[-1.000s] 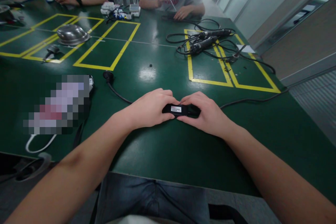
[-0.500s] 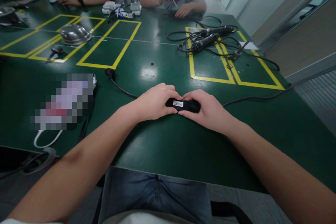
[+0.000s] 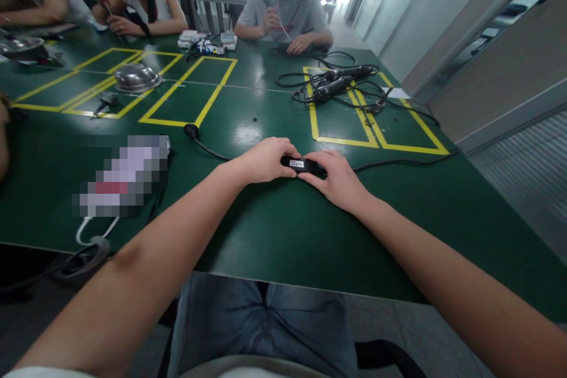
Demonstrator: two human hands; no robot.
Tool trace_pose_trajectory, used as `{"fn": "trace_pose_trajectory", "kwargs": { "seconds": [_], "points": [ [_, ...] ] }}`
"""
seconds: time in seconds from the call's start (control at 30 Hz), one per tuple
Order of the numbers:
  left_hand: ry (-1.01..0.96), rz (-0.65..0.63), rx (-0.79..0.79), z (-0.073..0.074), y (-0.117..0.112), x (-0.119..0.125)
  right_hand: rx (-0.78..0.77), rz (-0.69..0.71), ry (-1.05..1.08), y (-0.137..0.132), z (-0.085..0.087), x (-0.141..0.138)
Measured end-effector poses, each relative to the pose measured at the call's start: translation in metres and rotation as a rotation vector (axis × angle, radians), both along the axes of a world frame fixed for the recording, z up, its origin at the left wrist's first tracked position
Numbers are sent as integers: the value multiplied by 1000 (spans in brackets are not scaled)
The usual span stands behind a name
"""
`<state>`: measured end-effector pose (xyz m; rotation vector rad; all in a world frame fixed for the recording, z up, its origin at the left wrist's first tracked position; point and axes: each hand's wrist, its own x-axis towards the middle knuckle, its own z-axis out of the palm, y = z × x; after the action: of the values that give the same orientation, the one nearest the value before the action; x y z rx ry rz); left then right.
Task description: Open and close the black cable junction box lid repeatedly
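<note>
Between both hands is a small black corded block with a white printed label (image 3: 297,163), low over the green table. My left hand (image 3: 269,159) is closed round its left end, thumb at the near side and fingers at the far side. Around the right end, my right hand (image 3: 339,179) is closed in the same way. The fingertips of the two hands nearly meet beside the label. A black cord leads left from my left hand to a black plug (image 3: 191,131) on the table. Another dark cord (image 3: 407,161) runs right from behind my right hand.
Black corded wands (image 3: 332,87) lie tangled at the far right, across yellow tape outlines. Left of my hands is a pixelated phone-like object (image 3: 126,174) with a white loop. Farther off stands a shiny metal bowl (image 3: 137,77). Across the green table (image 3: 310,248) sit several people.
The view has tilted up, so more of the people and room shows. Both hands keep their hold on the black block, with little visible change in grip.
</note>
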<state>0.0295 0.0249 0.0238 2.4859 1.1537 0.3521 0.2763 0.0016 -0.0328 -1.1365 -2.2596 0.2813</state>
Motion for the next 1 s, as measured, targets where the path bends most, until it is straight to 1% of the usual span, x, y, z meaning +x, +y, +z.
{"fn": "trace_pose_trajectory", "kwargs": {
  "seconds": [0.1, 0.17, 0.23, 0.33, 0.43, 0.5, 0.6, 0.7, 0.8, 0.9, 1.0],
  "points": [
    [-33, 14, -85, 2, 13, 3, 17, -43, -17, 2, -3, -2],
    [-69, 7, -199, 4, 22, 5, 27, -73, -37, 2, -3, -4],
    [-55, -1, -316, 7, 31, 7, 31, -95, -63, 1, -2, -7],
    [65, 16, -441, 16, 43, 11, 30, -96, -108, -2, 3, -13],
    [180, 16, -514, 26, 54, 17, 12, -81, -98, -4, 9, -16],
    [256, 9, -560, 31, 62, 25, -11, -91, -67, -4, 11, -17],
    [400, 19, -633, 35, 74, 43, -43, -105, -27, -2, 12, -17],
    [523, 68, -647, 36, 82, 62, -62, -95, 14, 0, 12, -18],
    [581, 104, -644, 39, 84, 75, -72, -71, 76, 3, 11, -16],
    [618, 116, -626, 43, 76, 83, -92, -53, 167, 5, 8, -12],
    [623, 112, -539, 46, 61, 86, -109, -49, 244, 5, 4, -9]
  ]
}}
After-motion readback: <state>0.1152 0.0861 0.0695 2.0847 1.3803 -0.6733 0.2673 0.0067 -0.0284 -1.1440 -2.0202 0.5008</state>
